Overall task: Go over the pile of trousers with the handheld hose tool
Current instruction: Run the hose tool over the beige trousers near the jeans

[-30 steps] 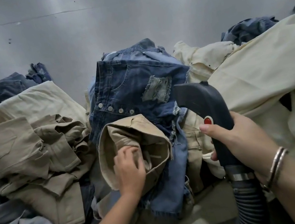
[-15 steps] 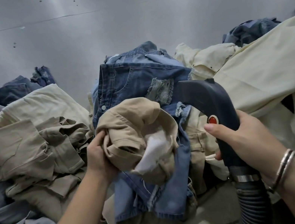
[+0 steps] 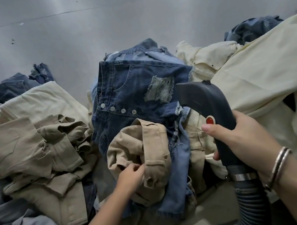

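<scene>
Step in hand: arranging the next garment. Left hand [image 3: 132, 175] pinches the bunched tan cotton trousers [image 3: 144, 160] atop the ripped blue denim jeans [image 3: 140, 94], pile centre. Right hand [image 3: 241, 139] wraps the dark plastic hose tool [image 3: 208, 105] — nozzle beside the denim. Next: flatten, then sweep. Half a second earlier the tan bundle was lifted higher, white lining showing — now lowered.

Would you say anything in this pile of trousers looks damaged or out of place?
The blue jeans atop the pile have a frayed, torn patch beside the hose tool; whether it is damage or styling cannot be told.
</scene>
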### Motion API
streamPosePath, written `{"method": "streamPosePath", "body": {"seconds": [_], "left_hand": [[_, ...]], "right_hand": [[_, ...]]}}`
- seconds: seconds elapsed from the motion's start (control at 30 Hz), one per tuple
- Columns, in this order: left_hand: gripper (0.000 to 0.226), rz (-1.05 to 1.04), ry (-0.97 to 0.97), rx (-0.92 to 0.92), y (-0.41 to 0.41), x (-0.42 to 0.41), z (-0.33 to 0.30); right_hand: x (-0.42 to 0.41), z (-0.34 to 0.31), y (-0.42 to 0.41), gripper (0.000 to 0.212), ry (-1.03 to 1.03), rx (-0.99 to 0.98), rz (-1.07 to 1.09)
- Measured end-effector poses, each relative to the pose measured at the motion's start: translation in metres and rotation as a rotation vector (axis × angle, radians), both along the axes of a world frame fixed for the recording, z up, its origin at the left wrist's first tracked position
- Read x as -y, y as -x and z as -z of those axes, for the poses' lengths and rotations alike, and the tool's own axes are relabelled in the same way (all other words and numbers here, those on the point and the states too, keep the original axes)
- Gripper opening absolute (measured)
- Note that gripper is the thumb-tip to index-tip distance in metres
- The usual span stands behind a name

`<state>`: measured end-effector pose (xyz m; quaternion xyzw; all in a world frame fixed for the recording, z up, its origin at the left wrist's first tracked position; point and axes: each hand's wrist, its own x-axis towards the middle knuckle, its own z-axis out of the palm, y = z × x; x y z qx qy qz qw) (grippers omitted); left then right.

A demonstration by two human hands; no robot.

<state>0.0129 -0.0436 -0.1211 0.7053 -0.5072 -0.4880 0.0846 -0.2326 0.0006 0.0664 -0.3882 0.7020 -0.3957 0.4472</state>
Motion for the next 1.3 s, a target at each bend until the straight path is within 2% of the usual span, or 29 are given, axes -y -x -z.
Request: {"method": "streamPosePath", "body": {"seconds": [0.03, 0.07, 0.13, 0.17, 0.23, 0.3, 0.33, 0.37, 0.43, 0.47, 0.5, 0.53, 0.6, 0.67, 0.73, 0.83, 0.87, 0.93, 1.0, 1.07, 1.13, 1.2, 1.23, 1.27, 1.3], "left_hand": [[0.034, 0.028, -0.07, -0.051, 0.008, 0.002, -0.001], [0.042, 0.047, -0.041, -0.104, 0.018, 0.005, -0.006], [0.053, 0.067, 0.14, -0.263, 0.045, 0.008, -0.02], [0.056, 0.149, 0.258, -0.287, 0.058, 0.007, -0.027], [0.059, 0.502, 0.374, -0.217, 0.083, -0.003, -0.031], [0.064, 0.905, 0.277, -0.167, 0.098, -0.019, -0.028], [0.063, 0.967, 0.201, -0.178, 0.097, -0.024, -0.026], [0.059, 0.876, 0.182, -0.235, 0.094, -0.026, -0.024], [0.04, 0.422, 0.237, -0.329, 0.078, -0.018, -0.025], [0.033, 0.23, 0.241, -0.325, 0.067, -0.013, -0.021], [0.032, 0.146, 0.222, -0.271, 0.055, -0.008, -0.017], [0.033, 0.173, 0.188, -0.168, 0.042, -0.006, -0.012], [0.027, 0.383, 0.099, 0.001, 0.026, -0.01, -0.006], [0.014, 0.538, 0.047, 0.064, 0.023, -0.019, 0.0], [0.033, 0.65, 0.085, 0.06, 0.03, -0.029, 0.002], [0.071, 0.689, 0.073, -0.015, 0.049, -0.042, -0.003], [0.076, 0.758, 0.11, 0.047, 0.054, -0.043, -0.003], [0.059, 0.845, 0.253, 0.191, 0.059, -0.036, -0.012], [0.039, 0.624, 0.469, 0.192, 0.057, -0.012, -0.042], [0.036, 0.325, 0.736, 0.163, 0.045, 0.024, -0.092], [0.034, 0.242, 1.111, 0.273, 0.025, 0.06, -0.15], [0.03, 0.291, 1.414, 0.337, 0.013, 0.077, -0.194], [0.028, 0.355, 1.485, 0.32, 0.013, 0.079, -0.203], [0.027, 0.456, 1.498, 0.305, 0.018, 0.075, -0.204], [0.028, 0.593, 1.43, 0.327, 0.027, 0.066, -0.195]], "right_hand": [[0.0, 0.0, -0.001, 0.022, 0.004, -0.01, -0.01], [0.0, -0.001, -0.001, 0.023, 0.006, -0.021, -0.018], [0.0, 0.0, -0.002, 0.022, 0.01, -0.034, -0.024], [0.001, 0.001, -0.002, 0.021, 0.017, -0.027, -0.016], [0.0, 0.003, -0.002, 0.021, 0.032, -0.013, 0.008], [0.0, 0.002, -0.002, 0.021, 0.039, -0.007, 0.021], [0.0, 0.002, -0.003, 0.021, 0.035, 0.009, 0.024], [-0.001, 0.001, -0.003, 0.022, 0.029, 0.02, 0.02], [-0.001, 0.0, -0.001, 0.022, 0.013, 0.0, 0.007], [-0.001, 0.0, 0.0, 0.021, 0.012, -0.006, 0.01], [-0.001, 0.0, 0.002, 0.021, 0.012, 0.001, 0.019], [-0.001, 0.0, 0.003, 0.02, 0.011, 0.014, 0.025], [0.0, -0.001, 0.003, 0.02, 0.011, 0.024, 0.024], [0.001, -0.002, 0.001, 0.02, 0.016, 0.026, 0.017], [0.0, -0.002, -0.001, 0.019, 0.022, 0.027, 0.007], [0.001, -0.001, -0.004, 0.018, 0.036, 0.029, 0.009], [0.001, -0.001, -0.005, 0.018, 0.036, 0.022, 0.008], [0.001, -0.001, -0.004, 0.018, 0.04, 0.027, 0.016], [0.0, -0.003, -0.003, 0.018, 0.046, 0.042, 0.026], [-0.002, -0.005, 0.0, 0.017, 0.05, 0.051, 0.04], [-0.003, -0.006, 0.004, 0.017, 0.065, 0.055, 0.069], [-0.003, -0.007, 0.007, 0.018, 0.076, 0.062, 0.105], [-0.004, -0.008, 0.008, 0.019, 0.08, 0.067, 0.12], [-0.004, -0.009, 0.008, 0.021, 0.084, 0.073, 0.131], [-0.004, -0.009, 0.008, 0.021, 0.085, 0.076, 0.138]]}}
